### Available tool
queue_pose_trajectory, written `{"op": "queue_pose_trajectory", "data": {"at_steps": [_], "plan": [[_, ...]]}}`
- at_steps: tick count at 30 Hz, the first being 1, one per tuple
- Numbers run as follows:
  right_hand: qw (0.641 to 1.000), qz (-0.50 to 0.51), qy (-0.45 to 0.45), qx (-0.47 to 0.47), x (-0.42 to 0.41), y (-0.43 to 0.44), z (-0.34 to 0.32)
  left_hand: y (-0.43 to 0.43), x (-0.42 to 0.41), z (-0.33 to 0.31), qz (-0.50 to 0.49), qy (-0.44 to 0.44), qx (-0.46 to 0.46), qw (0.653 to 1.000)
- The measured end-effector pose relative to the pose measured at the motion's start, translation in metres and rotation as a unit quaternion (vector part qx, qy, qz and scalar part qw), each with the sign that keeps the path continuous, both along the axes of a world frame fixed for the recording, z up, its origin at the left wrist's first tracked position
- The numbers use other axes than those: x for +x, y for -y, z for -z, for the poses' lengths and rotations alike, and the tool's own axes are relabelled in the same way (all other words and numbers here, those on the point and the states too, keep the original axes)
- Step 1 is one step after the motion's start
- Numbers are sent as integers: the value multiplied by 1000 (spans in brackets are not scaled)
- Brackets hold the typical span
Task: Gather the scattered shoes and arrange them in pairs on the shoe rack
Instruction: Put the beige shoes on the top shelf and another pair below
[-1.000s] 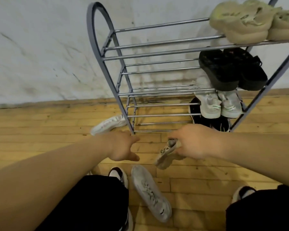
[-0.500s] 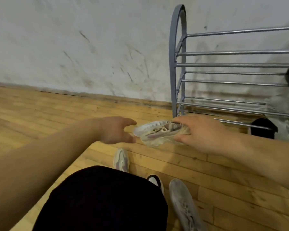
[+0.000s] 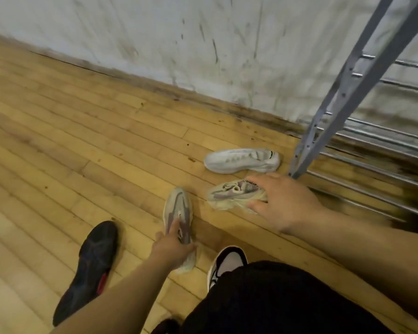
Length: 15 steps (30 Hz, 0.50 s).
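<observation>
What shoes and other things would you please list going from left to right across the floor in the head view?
Black sneaker with red heel → beige-and-mauve sneaker under the left hand → white sneaker → grey metal shoe rack.

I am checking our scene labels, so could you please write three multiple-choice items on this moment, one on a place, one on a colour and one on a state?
1. Where does the white sneaker lie?
A. On the wooden floor beside the foot of the shoe rack
B. On a shelf of the rack
C. In the left hand

2. What colour is the loose shoe at the far left?
A. Yellow
B. Black with a red patch
C. Green

3. What is the right hand doing?
A. Resting flat on the wall
B. Hanging with nothing in it
C. Holding a beige sneaker

Answers: 1 A, it lies on the boards next to the rack's leg. 2 B, its dark upper shows red near the heel. 3 C, the fingers wrap the beige sneaker's heel end, while the left hand reaches onto the matching sneaker on the floor.
</observation>
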State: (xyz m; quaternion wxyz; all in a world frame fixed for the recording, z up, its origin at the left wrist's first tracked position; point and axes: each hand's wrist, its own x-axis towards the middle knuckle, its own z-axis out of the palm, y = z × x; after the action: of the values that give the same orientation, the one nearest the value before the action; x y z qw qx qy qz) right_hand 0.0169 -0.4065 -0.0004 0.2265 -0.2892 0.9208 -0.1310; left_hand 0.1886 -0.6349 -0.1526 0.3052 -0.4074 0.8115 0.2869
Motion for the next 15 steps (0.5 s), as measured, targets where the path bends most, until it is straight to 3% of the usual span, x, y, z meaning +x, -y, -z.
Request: {"op": "queue_pose_trajectory", "data": {"at_steps": [4, 7, 12, 15], "plan": [[1000, 3, 11, 11, -7, 3, 16, -10, 3, 24, -24, -21, -27, 999], [1000, 8, -5, 4, -7, -5, 3, -12, 0, 9, -56, -63, 3, 996], [996, 7, -87, -24, 5, -36, -69, -10, -25, -82, -61, -204, 39, 976], [987, 22, -128, -90, 22, -70, -129, -12, -35, -161, -56, -312, 66, 946]]}}
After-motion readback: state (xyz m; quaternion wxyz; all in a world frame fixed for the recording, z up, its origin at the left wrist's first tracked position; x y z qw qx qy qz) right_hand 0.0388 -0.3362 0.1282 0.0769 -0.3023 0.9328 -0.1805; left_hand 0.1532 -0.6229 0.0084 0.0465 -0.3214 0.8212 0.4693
